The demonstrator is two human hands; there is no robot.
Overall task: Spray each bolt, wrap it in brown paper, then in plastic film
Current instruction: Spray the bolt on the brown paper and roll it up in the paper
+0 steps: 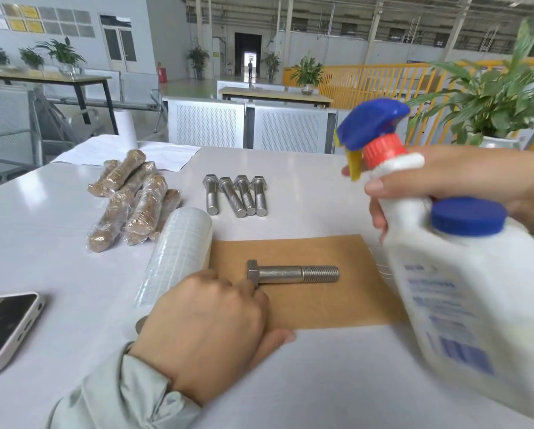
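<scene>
A steel bolt [293, 274] lies on a brown paper sheet [321, 305], its hex head pointing left. My left hand [207, 329] rests on the sheet's left edge, fingertips pinching the bolt's head. My right hand [445, 184] grips the neck of a white spray bottle [464, 298] with a blue nozzle, held above the right side of the sheet, nozzle facing left. A roll of plastic film [179, 252] lies just left of the sheet. Several bare bolts [236, 195] lie in a row behind it. Wrapped bolts [135, 202] are piled to the left.
A phone [2, 329] lies at the left front of the white table [58, 243]. A white paper sheet [120, 151] lies at the far left edge. A potted plant [491, 97] stands at the back right.
</scene>
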